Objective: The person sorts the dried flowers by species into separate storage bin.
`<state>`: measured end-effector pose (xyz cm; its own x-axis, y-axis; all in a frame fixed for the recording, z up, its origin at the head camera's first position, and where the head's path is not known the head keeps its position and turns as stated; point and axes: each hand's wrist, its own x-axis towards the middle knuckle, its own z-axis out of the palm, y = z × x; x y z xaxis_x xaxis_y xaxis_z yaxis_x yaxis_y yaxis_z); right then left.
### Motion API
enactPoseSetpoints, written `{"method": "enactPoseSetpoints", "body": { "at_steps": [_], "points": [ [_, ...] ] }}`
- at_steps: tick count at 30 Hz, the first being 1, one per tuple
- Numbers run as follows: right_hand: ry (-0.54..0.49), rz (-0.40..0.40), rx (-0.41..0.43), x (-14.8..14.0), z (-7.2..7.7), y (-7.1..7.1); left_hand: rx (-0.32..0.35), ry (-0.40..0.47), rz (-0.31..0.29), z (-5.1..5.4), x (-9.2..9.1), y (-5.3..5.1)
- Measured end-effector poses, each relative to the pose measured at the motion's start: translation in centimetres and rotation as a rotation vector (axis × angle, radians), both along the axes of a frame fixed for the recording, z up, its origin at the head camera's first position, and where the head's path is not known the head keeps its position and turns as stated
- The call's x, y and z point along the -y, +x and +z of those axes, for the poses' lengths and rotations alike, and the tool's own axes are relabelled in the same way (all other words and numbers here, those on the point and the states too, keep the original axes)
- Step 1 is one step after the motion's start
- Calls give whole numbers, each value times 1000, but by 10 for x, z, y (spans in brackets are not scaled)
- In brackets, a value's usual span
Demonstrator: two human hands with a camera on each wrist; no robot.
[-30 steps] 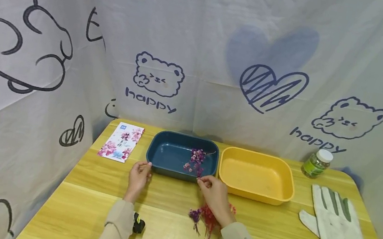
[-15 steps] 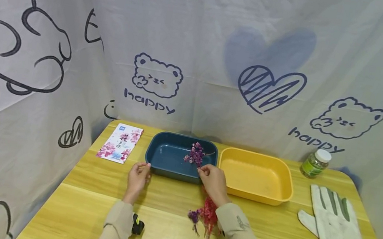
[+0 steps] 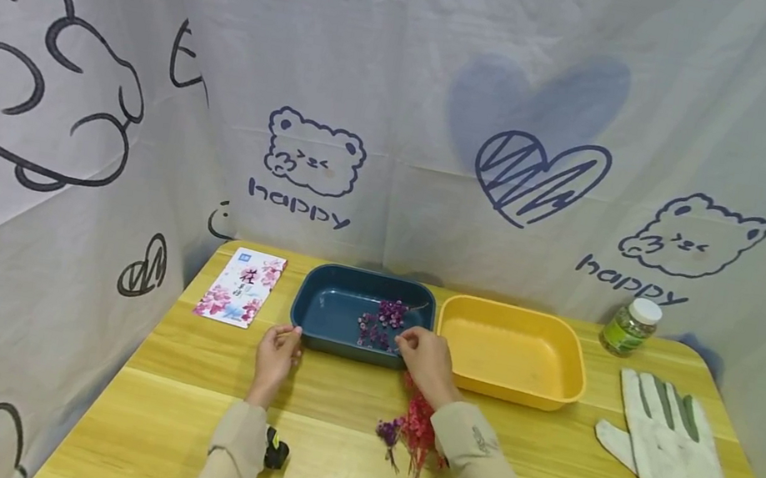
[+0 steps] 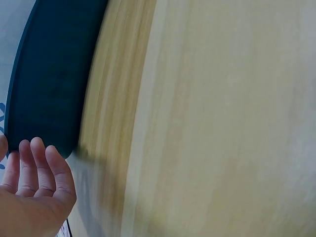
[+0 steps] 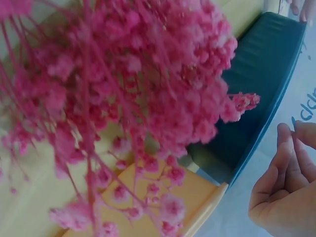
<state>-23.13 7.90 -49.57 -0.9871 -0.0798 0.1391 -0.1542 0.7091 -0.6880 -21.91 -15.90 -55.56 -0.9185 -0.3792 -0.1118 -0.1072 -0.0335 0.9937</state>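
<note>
At the near left corner of the dark blue tray (image 3: 328, 340), my left hand (image 3: 276, 356) holds the rim; in the left wrist view the fingers of this hand (image 4: 42, 187) curve up against the tray's (image 4: 49, 74) end. Purple flowers (image 3: 378, 331) lie in the right part of the tray. My right hand (image 3: 429, 365) is over its near right corner, thumb and index finger pinched together at the edge of the flowers; the thin stem between them is hard to see. In the right wrist view the fingertips of this hand (image 5: 284, 182) meet above the tray's rim.
A yellow tray (image 3: 505, 391) stands right of the blue one. Red dried flowers (image 3: 419, 431) and a purple sprig (image 3: 389, 432) lie below my right wrist. A flowered packet (image 3: 240, 287) is at left; a lidded jar (image 3: 630, 327) and white glove (image 3: 681, 475) are at right.
The purple flowers at my right fingertips were bunched higher half a second ago and now lie lower and more spread in the blue tray. My right forearm has shifted slightly; my left hand stays put.
</note>
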Motion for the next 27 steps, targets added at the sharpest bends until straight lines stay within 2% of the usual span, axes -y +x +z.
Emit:
{"method": "enactPoseSetpoints", "body": {
  "at_steps": [7,16,20,27],
  "points": [
    [-112,12,-30,-2,-5,22,-1,0,-8,0,-1,0],
    [-222,-13,-83,-11,-13,64,-6,5,-5,0,-1,-1],
    [-228,-48,-88,-14,-17,84,-6,14,-8,0,-2,-2],
    [-206,-57,-58,-19,-34,114,-3,17,-2,-1,-1,-2]
  ]
}}
